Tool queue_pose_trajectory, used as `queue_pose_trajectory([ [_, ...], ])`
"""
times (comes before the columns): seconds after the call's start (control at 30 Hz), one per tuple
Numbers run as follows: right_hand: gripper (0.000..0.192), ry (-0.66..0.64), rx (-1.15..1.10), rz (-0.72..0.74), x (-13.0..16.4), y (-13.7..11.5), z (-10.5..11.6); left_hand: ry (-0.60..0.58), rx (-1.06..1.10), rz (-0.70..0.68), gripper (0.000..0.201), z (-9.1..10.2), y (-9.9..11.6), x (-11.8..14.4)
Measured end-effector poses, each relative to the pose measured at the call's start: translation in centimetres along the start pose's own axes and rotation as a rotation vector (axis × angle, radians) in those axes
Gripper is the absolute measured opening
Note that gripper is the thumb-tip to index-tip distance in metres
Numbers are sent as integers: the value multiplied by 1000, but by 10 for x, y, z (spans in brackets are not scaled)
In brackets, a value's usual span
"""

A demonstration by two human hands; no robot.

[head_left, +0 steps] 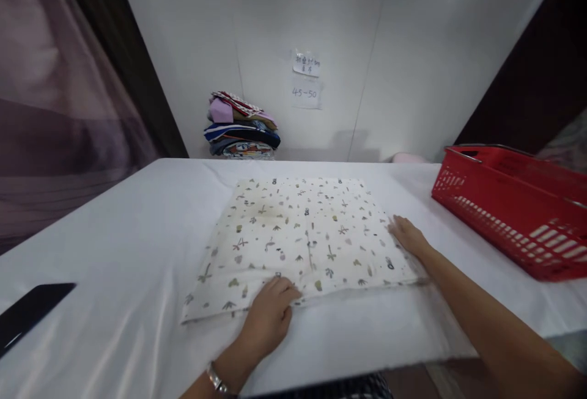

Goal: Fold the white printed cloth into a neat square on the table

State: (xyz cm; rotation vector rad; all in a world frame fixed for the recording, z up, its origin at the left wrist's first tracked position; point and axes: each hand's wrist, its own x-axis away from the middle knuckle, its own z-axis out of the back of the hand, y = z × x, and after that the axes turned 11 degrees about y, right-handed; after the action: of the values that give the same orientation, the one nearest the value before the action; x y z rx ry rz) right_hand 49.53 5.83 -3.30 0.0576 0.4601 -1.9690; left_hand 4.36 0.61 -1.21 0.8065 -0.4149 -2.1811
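As the left hand (270, 310) touches patterned cloth (298, 234), the right hand (409, 237) meets its edge — both grips unclear.

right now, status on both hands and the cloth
Left hand on near edge, right hand at right edge of patterned cloth. Cloth mostly flat. Red basket off right, not touching.

On the smooth pale grey wall (298, 2) facing me, I can read "45-50", handwritten on a small rectangular white paper sheet (306, 94). Just above it, a second white paper slip (306, 64) carries two handwritten lines of Chinese characters, too blurred for me to read surely.
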Motion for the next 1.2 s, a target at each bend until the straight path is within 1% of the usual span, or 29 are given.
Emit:
queue_pose_trajectory([
  [0.07,59,52,-105,-41,27,3,9,2,-22,-21,44,1,0,-1],
  [0.2,54,103,-255,-127,74,6,27,-6,-75,-48,41,1,1,-2],
  [0.3,50,131,-300,-175,98,11,38,1,-91,-66,39,-1,0,-2],
  [0.37,49,143,-322,-204,106,16,44,7,-99,-72,37,-3,-2,-2],
  [0.57,44,100,-386,-264,107,27,51,26,-129,-81,35,-2,0,-3],
  [0.67,36,90,-395,-299,110,33,53,34,-139,-91,34,-1,1,-3],
  [0.77,31,48,-401,-323,117,35,57,36,-152,-92,34,-2,-1,-3],
  [0.93,31,-37,-385,-322,119,27,63,56,-166,-83,33,-5,-3,-3],
  [1.07,25,-74,-351,-320,112,19,68,60,-161,-85,34,-6,-4,-3],
  [1.2,20,-104,-341,-353,107,12,75,76,-147,-89,34,-5,-5,-2],
])
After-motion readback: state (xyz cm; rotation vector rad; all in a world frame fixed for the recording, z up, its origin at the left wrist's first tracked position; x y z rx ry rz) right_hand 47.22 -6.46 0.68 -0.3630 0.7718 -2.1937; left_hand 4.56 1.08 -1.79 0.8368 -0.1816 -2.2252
